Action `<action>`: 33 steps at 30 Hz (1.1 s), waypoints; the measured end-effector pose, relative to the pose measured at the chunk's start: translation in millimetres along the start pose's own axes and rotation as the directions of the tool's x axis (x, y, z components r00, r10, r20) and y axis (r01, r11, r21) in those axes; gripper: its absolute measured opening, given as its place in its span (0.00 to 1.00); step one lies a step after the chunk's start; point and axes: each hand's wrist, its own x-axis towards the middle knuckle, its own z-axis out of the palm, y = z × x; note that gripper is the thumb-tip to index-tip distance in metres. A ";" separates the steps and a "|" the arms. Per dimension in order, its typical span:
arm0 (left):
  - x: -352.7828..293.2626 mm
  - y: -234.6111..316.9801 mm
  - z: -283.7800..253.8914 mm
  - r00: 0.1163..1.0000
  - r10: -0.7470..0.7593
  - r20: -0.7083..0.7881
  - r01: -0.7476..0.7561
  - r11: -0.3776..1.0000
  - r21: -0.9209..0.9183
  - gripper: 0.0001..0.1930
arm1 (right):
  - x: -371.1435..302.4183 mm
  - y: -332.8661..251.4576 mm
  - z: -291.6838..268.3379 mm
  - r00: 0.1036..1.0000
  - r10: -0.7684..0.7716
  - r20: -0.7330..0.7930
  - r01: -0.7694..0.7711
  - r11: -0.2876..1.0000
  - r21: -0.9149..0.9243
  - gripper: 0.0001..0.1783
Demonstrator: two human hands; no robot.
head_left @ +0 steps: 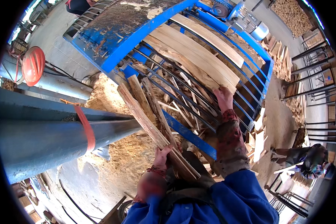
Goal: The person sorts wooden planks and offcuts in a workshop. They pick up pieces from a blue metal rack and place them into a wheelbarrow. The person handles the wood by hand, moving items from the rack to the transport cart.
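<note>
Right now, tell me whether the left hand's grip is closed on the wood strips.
Closed. The left hand wraps its fingers around the bundle of wood strips, which slants up from it.

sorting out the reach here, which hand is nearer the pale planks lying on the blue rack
Right. The right hand rests at the lower end of the pale planks on the blue rack. The left hand is lower down, gripping a bundle of rough wood strips.

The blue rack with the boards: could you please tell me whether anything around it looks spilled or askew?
Yes. Sawdust lies heaped beside the blue rack, and thin offcuts lie crisscrossed under its bars. The left hand holds a bundle of rough strips; the right hand rests on the pale boards.
</note>
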 end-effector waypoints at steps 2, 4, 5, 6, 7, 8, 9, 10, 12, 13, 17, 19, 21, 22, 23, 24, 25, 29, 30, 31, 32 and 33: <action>1.3 0.1 -3.9 1.000 -0.009 0.000 0.009 1.000 0.013 0.17 | 0.0 -7.0 7.4 0.997 -0.002 -0.078 0.020 0.974 0.225 0.27; 1.4 -1.5 -2.4 1.000 0.005 -0.017 -0.005 1.000 0.004 0.17 | 2.2 -20.0 7.5 0.992 0.103 -0.070 -0.052 0.853 0.520 0.25; 1.0 -1.8 -2.5 1.000 0.006 -0.018 -0.006 1.000 0.005 0.17 | 4.8 -31.8 2.7 0.987 0.158 0.036 -0.148 0.792 0.593 0.20; 1.4 -2.1 -2.6 1.000 0.006 -0.019 -0.006 1.000 0.006 0.18 | 8.8 -35.7 -1.2 0.979 0.170 0.115 -0.205 0.747 0.632 0.19; 1.9 -2.6 -3.3 1.000 0.007 -0.019 -0.007 1.000 0.006 0.18 | 13.0 -39.5 -6.6 0.965 0.177 0.195 -0.263 0.700 0.664 0.17; 2.0 -3.2 -4.4 1.000 0.000 -0.015 0.000 1.000 0.007 0.18 | 15.7 -42.9 -11.8 0.945 0.179 0.274 -0.323 0.650 0.688 0.16; 2.1 -3.9 -5.9 1.000 -0.007 -0.009 0.007 1.000 0.007 0.18 | 15.7 -45.7 -18.0 0.942 0.207 0.265 -0.334 0.649 0.683 0.13; 2.8 -3.9 -6.7 1.000 -0.011 -0.003 0.011 1.000 0.008 0.18 | 10.4 -55.4 -28.7 0.958 0.215 0.189 -0.285 0.670 0.685 0.13; 4.8 -4.7 -7.9 1.000 -0.016 0.002 0.016 0.999 0.029 0.18 | -11.0 -72.2 -55.9 0.974 0.224 0.043 -0.194 0.711 0.676 0.12; 3.9 -5.3 -7.9 1.000 -0.023 0.003 0.023 0.999 0.043 0.17 | -26.8 -71.0 -73.2 0.986 0.146 0.085 -0.165 0.716 0.678 0.12; 5.4 -11.1 -8.2 0.997 -0.007 0.075 0.010 0.999 -0.032 0.18 | -112.0 -96.9 -98.6 0.985 0.150 0.088 -0.172 0.759 0.628 0.12; 2.3 -8.7 -1.2 0.996 0.004 0.089 -0.002 1.000 -0.023 0.19 | -150.3 -99.0 -103.4 0.984 0.153 0.089 -0.176 0.774 0.609 0.13; -1.2 -8.0 2.3 0.996 0.016 0.088 -0.014 1.000 -0.021 0.20 | -183.3 -82.2 -100.6 0.984 0.162 0.077 -0.175 0.770 0.613 0.13; -1.7 -8.5 2.6 0.996 0.013 0.087 -0.011 1.000 -0.027 0.20 | -193.8 -65.7 -95.6 0.987 0.154 0.043 -0.148 0.776 0.613 0.13; -0.1 -9.7 2.6 0.996 0.011 0.090 -0.008 0.999 -0.031 0.20 | -209.1 -94.7 -96.6 0.967 0.186 0.174 -0.254 0.727 0.638 0.14; 0.9 -12.3 1.0 0.996 0.008 0.092 -0.005 0.999 -0.035 0.21 | -221.8 -79.2 -92.3 0.958 0.130 0.255 -0.266 0.735 0.624 0.13; 3.0 -16.4 -4.8 0.990 0.012 0.141 -0.005 0.999 -0.049 0.21 | -234.5 -67.6 -87.9 0.941 0.154 0.301 -0.314 0.728 0.609 0.12; 12.9 -45.5 -17.3 0.982 0.112 -0.149 -0.129 0.986 -0.110 0.27 | -265.9 -49.9 -83.7 0.853 -0.078 0.516 -0.124 0.930 0.346 0.09; 14.8 -49.6 -19.8 0.980 0.138 -0.146 -0.152 0.985 -0.087 0.30 | -271.1 -46.6 -81.9 0.827 -0.140 0.545 -0.020 0.961 0.278 0.09; 15.7 -52.3 -18.3 0.977 0.161 -0.140 -0.171 0.983 -0.065 0.34 | -273.4 -44.5 -81.3 0.806 -0.167 0.567 0.028 0.969 0.244 0.10; 15.8 -51.2 -19.8 0.986 0.153 -0.059 -0.156 0.986 -0.051 0.34 | -274.1 -43.5 -80.4 0.784 -0.191 0.590 0.077 0.974 0.212 0.11; 15.0 -46.3 -23.5 0.990 0.141 0.022 -0.141 0.989 -0.035 0.34 | -274.4 -42.6 -79.0 0.761 -0.213 0.613 0.127 0.975 0.181 0.12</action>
